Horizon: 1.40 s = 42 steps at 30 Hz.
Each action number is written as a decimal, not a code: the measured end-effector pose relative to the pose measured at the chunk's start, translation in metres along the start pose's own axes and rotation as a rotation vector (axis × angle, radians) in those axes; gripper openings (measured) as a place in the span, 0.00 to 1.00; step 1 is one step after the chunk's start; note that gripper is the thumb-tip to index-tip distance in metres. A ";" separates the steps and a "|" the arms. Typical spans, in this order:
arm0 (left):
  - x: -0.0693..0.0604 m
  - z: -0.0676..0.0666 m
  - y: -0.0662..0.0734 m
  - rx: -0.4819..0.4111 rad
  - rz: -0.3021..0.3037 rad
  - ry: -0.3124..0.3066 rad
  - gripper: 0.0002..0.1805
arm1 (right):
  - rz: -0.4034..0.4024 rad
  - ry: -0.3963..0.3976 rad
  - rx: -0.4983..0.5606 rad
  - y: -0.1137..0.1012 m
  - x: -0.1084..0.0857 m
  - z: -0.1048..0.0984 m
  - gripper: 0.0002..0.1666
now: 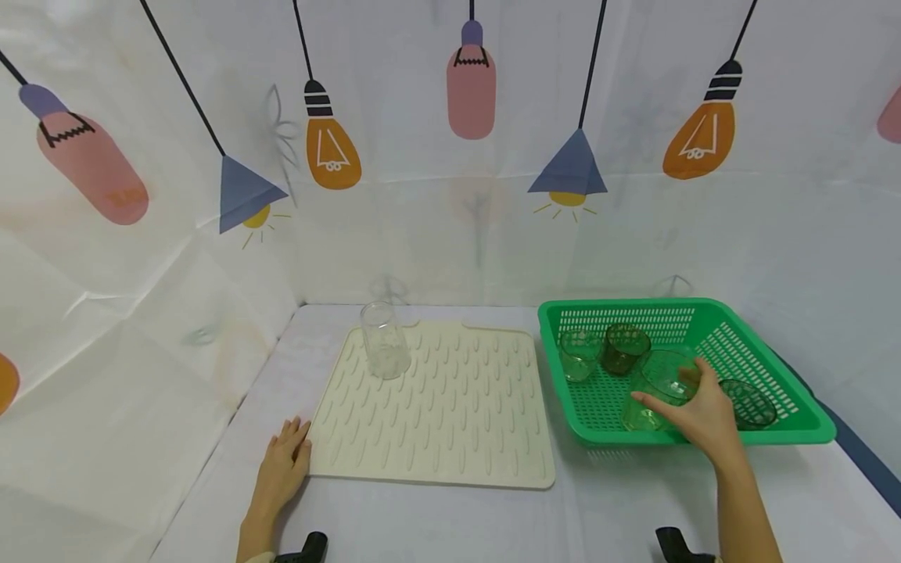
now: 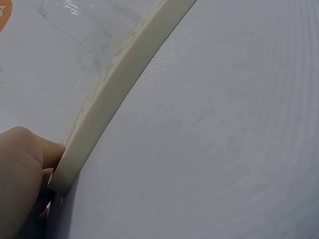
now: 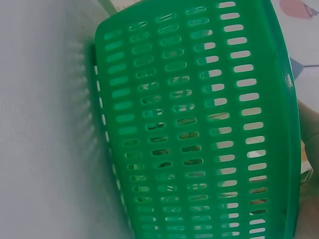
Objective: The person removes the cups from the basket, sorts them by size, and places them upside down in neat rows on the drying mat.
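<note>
The right hand (image 1: 704, 410) reaches into the green basket (image 1: 795, 434), thumb and fingers spread around the rim of a large clear greenish glass (image 1: 644, 414). In the right wrist view the basket wall (image 3: 174, 109) hides most of that hand (image 3: 310, 199). At the left front corner of the cream ridged mat (image 1: 436, 422), the left hand (image 1: 280, 469) rests with its fingers along the edge. The left wrist view has this hand (image 2: 22, 174) touching the mat's end (image 2: 99, 109). A tall clear glass (image 1: 385, 348) stands on the mat at its back left.
Also in the basket are a small clear glass (image 1: 579, 360) and a brown glass (image 1: 622, 352) at the back left, and a dark glass (image 1: 749, 407) at the right. A white cloth (image 1: 450, 524) covers the table; a printed curtain (image 1: 422, 234) hangs behind.
</note>
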<state>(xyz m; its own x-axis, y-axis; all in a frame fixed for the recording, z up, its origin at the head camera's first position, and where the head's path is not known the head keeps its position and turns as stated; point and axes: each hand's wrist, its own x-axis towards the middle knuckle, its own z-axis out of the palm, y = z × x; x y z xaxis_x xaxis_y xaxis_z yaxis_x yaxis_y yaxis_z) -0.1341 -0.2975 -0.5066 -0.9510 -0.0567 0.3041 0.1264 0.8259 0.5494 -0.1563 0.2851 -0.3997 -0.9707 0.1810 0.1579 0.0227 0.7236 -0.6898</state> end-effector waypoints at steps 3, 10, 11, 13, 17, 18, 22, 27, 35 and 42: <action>0.000 0.001 0.000 -0.001 0.007 0.008 0.19 | 0.007 0.007 -0.001 0.001 0.000 0.001 0.67; 0.001 0.001 0.000 -0.003 0.009 0.007 0.19 | 0.028 0.069 0.129 0.012 0.002 0.004 0.64; 0.001 0.001 -0.001 -0.003 0.006 0.004 0.19 | 0.032 0.078 0.154 0.015 0.003 0.005 0.64; 0.000 0.000 -0.001 -0.003 0.004 0.000 0.20 | 0.044 0.108 0.194 0.020 0.004 0.008 0.62; 0.000 0.000 -0.001 -0.005 -0.002 -0.004 0.20 | 0.062 0.156 0.272 0.013 0.002 0.008 0.59; 0.000 0.000 -0.001 -0.005 -0.004 -0.006 0.20 | 0.066 0.171 0.303 0.009 0.000 0.008 0.59; 0.000 0.000 0.000 -0.007 -0.018 -0.022 0.20 | 0.055 0.212 0.524 -0.009 -0.003 0.006 0.56; 0.001 -0.001 0.001 -0.006 -0.028 -0.033 0.20 | -0.014 0.251 0.745 -0.027 -0.002 0.004 0.53; 0.001 -0.001 0.005 -0.006 -0.039 -0.025 0.20 | -0.177 0.186 0.921 -0.049 0.000 0.002 0.49; 0.001 -0.002 0.006 0.003 -0.042 -0.026 0.20 | -0.267 0.137 0.992 -0.066 0.003 0.005 0.49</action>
<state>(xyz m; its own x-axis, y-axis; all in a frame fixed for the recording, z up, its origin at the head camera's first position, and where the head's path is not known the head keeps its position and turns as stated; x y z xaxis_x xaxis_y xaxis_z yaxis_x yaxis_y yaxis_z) -0.1337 -0.2935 -0.5017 -0.9625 -0.0765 0.2601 0.0855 0.8248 0.5589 -0.1617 0.2351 -0.3573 -0.8786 0.2142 0.4269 -0.4562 -0.1119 -0.8828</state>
